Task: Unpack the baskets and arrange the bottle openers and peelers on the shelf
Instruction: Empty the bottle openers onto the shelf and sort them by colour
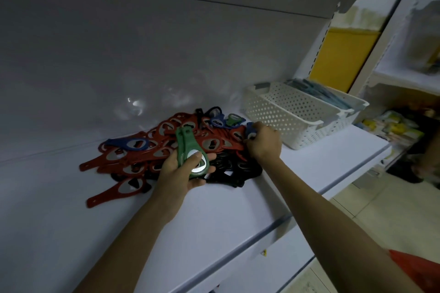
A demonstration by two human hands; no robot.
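Head view, the only one. The shelf (214, 211) carries a loose pile (164, 147) of bottle openers, mostly red, with black ones at the near right and a few blue and green on top.

The left hand (183, 173) is palm up at the pile's near edge and holds green openers (188, 147), what looks like two stacked. Its thumb presses on the metal head and its fingers (210, 170) curl under.

The right hand (264, 144) is at the pile's right edge, fingers curled, pinching a blue opener (250, 129) that is partly hidden by the hand.

Just right of it the front basket (285, 114) looks emptied. The rear basket (352, 104) touches it from behind and still holds pale blue items, probably the peelers, but they are too blurred to confirm.

Step in hand, as I judge it: sorting the dumped openers by colour, with greens gathered in the left hand and blues picked by the right.

The next move calls for lifting the blue one clear without dragging the red neighbours, then setting each colour in its own neat group. The rear basket is not yet unpacked.
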